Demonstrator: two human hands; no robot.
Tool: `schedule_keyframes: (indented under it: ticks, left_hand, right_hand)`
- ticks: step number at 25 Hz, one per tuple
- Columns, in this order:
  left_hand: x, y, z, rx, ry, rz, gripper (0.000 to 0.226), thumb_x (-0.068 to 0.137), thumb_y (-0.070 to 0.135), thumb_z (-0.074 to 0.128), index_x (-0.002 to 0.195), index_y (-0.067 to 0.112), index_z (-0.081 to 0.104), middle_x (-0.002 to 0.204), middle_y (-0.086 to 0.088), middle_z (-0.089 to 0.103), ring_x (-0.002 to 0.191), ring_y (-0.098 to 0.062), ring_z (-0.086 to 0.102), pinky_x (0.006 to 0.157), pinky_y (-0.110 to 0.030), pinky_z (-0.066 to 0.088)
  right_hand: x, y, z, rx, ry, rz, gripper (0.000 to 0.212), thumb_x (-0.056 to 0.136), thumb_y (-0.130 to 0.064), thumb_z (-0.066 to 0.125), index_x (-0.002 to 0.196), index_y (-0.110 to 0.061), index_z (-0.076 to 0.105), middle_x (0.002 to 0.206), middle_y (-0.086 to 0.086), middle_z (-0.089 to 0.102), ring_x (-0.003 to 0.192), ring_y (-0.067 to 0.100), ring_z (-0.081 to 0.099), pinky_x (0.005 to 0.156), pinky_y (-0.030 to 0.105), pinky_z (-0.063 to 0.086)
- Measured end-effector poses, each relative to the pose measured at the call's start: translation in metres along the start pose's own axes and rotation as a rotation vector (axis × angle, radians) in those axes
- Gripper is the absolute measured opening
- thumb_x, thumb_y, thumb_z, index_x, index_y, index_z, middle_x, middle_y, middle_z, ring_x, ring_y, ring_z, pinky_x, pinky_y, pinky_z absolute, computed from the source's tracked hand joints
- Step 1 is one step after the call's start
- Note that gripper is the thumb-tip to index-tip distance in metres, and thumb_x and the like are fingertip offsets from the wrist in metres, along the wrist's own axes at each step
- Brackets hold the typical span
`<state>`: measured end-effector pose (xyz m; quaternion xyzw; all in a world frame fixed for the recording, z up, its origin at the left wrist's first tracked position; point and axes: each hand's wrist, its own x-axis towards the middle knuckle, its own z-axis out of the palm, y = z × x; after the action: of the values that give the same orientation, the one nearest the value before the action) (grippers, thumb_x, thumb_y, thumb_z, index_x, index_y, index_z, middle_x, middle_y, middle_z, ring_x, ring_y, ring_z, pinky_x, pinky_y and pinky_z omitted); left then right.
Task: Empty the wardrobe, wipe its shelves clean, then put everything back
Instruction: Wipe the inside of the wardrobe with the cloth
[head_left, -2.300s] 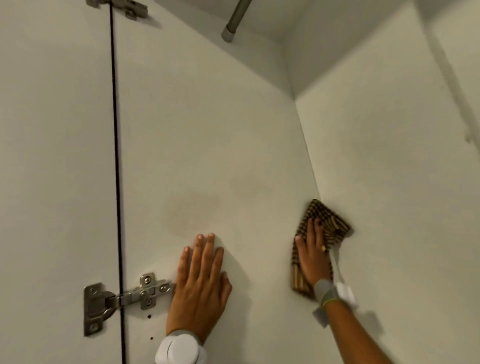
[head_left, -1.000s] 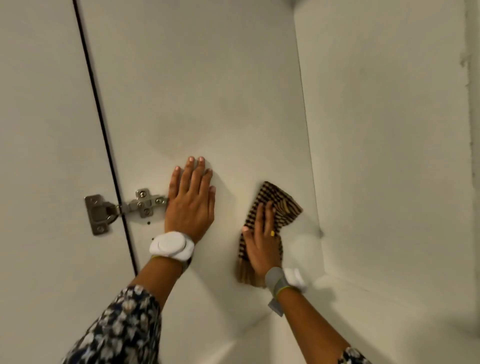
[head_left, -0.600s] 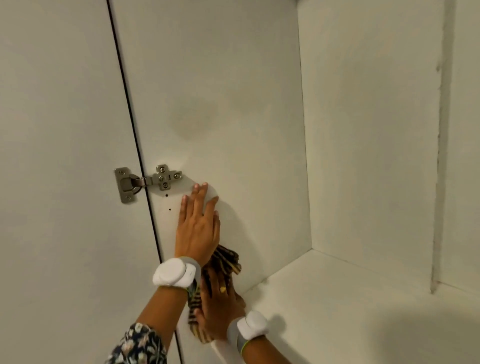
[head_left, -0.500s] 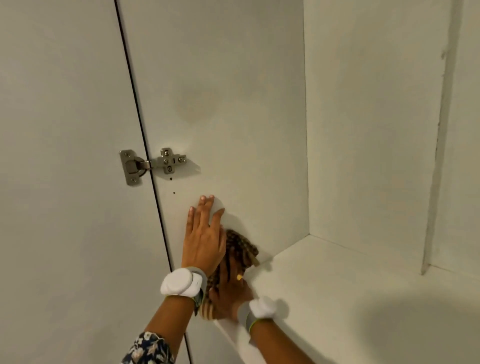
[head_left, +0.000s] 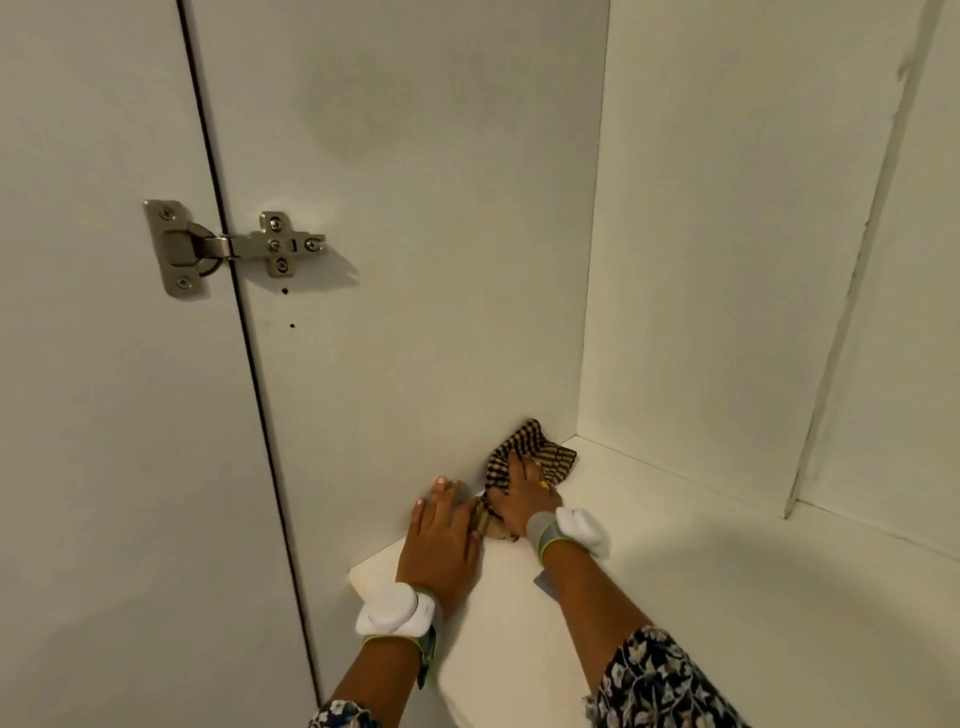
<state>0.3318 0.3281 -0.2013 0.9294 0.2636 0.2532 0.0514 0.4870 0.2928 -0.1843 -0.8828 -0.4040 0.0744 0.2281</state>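
A brown-and-cream checked cloth (head_left: 543, 451) lies bunched in the left corner of the white wardrobe shelf (head_left: 727, 597), against the left side panel (head_left: 415, 312). My right hand (head_left: 524, 496) presses down on the cloth with its fingers spread flat over it. My left hand (head_left: 441, 535) lies flat beside it, fingertips against the foot of the side panel, its edge touching the cloth's near end. Both wrists wear white bands. Nothing else lies on the visible part of the shelf.
A metal hinge (head_left: 234, 247) joins the side panel to the open door (head_left: 104, 441) at the left. The white back panel (head_left: 727, 260) rises behind the shelf, with a vertical seam (head_left: 852, 270) at the right. A faint darker patch marks the upper side panel.
Both hands have slid down the side panel to its foot. The cloth has moved from the panel into the corner on the shelf, and the view has tilted downward.
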Motion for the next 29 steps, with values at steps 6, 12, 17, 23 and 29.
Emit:
schedule_keyframes:
  ticks: [6, 12, 17, 23, 29]
  left_hand:
    - [0.002, -0.011, 0.010, -0.065, -0.117, 0.001, 0.050, 0.100, 0.031, 0.029, 0.147, 0.016, 0.028, 0.160, 0.005, 0.000, 0.145, -0.010, -0.015, 0.112, -0.025, -0.016]
    - [0.004, -0.009, 0.013, -0.156, -0.105, -0.023, 0.047, 0.100, 0.023, 0.033, 0.146, 0.013, 0.030, 0.160, 0.002, 0.006, 0.146, -0.011, -0.011, 0.112, -0.025, -0.016]
    - [0.000, -0.004, 0.005, -0.171, -0.137, -0.025, 0.046, 0.101, 0.020, 0.031, 0.146, 0.011, 0.029, 0.159, -0.005, 0.012, 0.148, -0.017, -0.002, 0.117, -0.033, -0.007]
    - [-0.046, -0.008, -0.020, -0.066, -0.276, -0.061, 0.050, 0.102, 0.034, 0.019, 0.149, 0.018, 0.025, 0.158, -0.004, 0.019, 0.147, -0.021, 0.009, 0.118, -0.046, -0.003]
    - [-0.111, -0.025, -0.031, -0.200, -0.188, 0.048, 0.048, 0.103, 0.033, 0.022, 0.149, 0.019, 0.027, 0.158, 0.000, 0.020, 0.146, -0.019, 0.011, 0.119, -0.041, 0.003]
  right_hand:
    - [0.053, 0.051, -0.024, -0.017, 0.044, 0.111, 0.070, 0.096, -0.047, 0.039, 0.152, -0.021, 0.005, 0.160, 0.007, 0.001, 0.146, 0.028, 0.006, 0.118, 0.045, 0.011]
    - [0.043, 0.055, -0.026, -0.003, 0.060, 0.137, 0.069, 0.095, -0.050, 0.040, 0.151, -0.022, 0.011, 0.159, 0.007, 0.006, 0.145, 0.030, 0.013, 0.118, 0.044, 0.012]
    - [-0.036, 0.025, -0.012, -0.001, 0.103, 0.078, 0.061, 0.094, -0.046, 0.043, 0.147, -0.023, 0.023, 0.155, 0.006, 0.019, 0.140, 0.028, 0.025, 0.117, 0.042, 0.015]
    - [-0.137, -0.014, 0.007, -0.006, 0.157, 0.152, 0.057, 0.093, -0.045, 0.044, 0.144, -0.024, 0.029, 0.154, 0.004, 0.022, 0.139, 0.026, 0.026, 0.117, 0.045, 0.010]
    - [-0.225, -0.035, 0.011, 0.028, 0.225, 0.175, 0.051, 0.093, -0.040, 0.047, 0.140, -0.021, 0.037, 0.150, 0.004, 0.030, 0.135, 0.029, 0.033, 0.113, 0.043, 0.023]
